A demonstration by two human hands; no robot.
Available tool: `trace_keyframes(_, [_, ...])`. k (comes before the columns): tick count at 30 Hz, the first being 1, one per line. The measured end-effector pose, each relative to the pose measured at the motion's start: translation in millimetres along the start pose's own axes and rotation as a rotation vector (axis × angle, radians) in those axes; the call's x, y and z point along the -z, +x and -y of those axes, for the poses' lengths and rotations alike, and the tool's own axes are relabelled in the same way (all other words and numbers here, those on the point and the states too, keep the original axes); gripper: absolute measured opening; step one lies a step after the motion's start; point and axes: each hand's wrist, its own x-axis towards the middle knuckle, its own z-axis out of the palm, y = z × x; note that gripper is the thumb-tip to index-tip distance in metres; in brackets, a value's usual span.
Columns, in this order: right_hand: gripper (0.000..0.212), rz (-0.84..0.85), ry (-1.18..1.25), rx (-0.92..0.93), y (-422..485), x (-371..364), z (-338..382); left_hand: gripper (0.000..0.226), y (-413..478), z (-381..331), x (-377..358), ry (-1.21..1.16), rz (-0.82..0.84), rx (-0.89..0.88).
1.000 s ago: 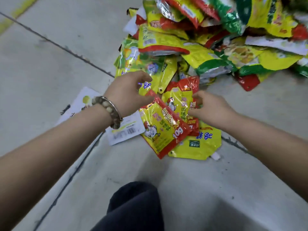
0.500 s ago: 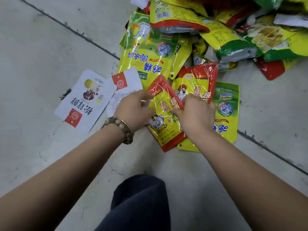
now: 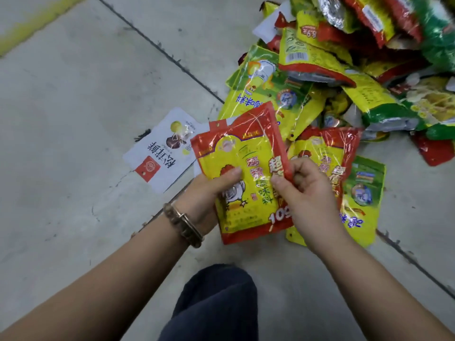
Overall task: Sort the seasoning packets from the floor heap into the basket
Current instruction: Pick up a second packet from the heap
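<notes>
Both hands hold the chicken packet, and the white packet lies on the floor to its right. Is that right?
No. In the head view the left hand and right hand do hold the chicken packet, but the white packet lies on the floor to its left.

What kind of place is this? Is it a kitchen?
Probably not a kitchen; it looks more like a warehouse or stockroom. The floor is bare grey concrete with seams, a yellow painted line crosses one corner, and a big heap of seasoning packets lies straight on it.
</notes>
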Motion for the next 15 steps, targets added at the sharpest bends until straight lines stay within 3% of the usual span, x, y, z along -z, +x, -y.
trace_keyframes(2, [0.017,-0.03,-0.062,-0.004,15,-17,-6,0.039,-3,-7,15,-0.013,-0.141,-0.088])
trace_keyframes(4, [0.009,-0.114,-0.297,0.008,42,-29,-14,0.043,-4,-14,32,-0.035,-0.263,-0.172])
trace_keyframes(7, [0.053,-0.047,-0.92,0.097,85,-44,-19,0.049,-6,-20,50,-0.114,-0.401,-0.209])
trace_keyframes(10, [0.079,0.287,-1.384,0.229,115,-62,-22,0.031,-9,-21,63,-0.196,-0.497,-0.198])
trace_keyframes(12, [0.094,0.431,-1.564,0.239,128,-70,-24,0.016,-10,-20,71,-0.223,-0.547,-0.168])
trace_keyframes(15, [0.104,0.442,-1.681,0.292,140,-80,-18,0.027,-13,-21,82,-0.224,-0.605,-0.151])
